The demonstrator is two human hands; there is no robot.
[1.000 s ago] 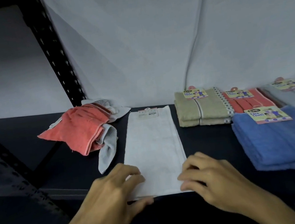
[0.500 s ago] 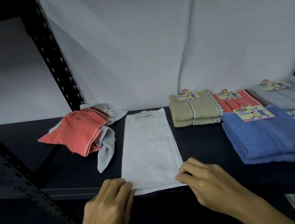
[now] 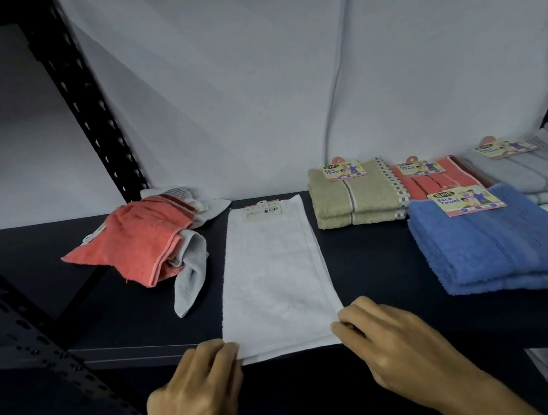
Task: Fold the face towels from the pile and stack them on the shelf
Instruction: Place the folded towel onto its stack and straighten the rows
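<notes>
A white face towel [image 3: 274, 276], folded into a long strip, lies on the dark shelf [image 3: 369, 264] with its label at the far end. Its near end hangs slightly over the shelf's front edge. My left hand [image 3: 198, 392] pinches the near left corner. My right hand [image 3: 396, 344] pinches the near right corner with curled fingers. To the left lies the unfolded pile [image 3: 145, 240]: a coral towel over grey and white ones.
Folded labelled towels stand at the right: a beige one [image 3: 354, 197], a coral one [image 3: 434, 177], a grey one [image 3: 537, 168] and a blue one [image 3: 497, 242] nearer me. Black perforated uprights [image 3: 87, 102] frame the shelf. A white cloth hangs behind.
Both hands slid back from the towel's near end to its two near corners. The camera view shifted slightly, and the towel stays flat.
</notes>
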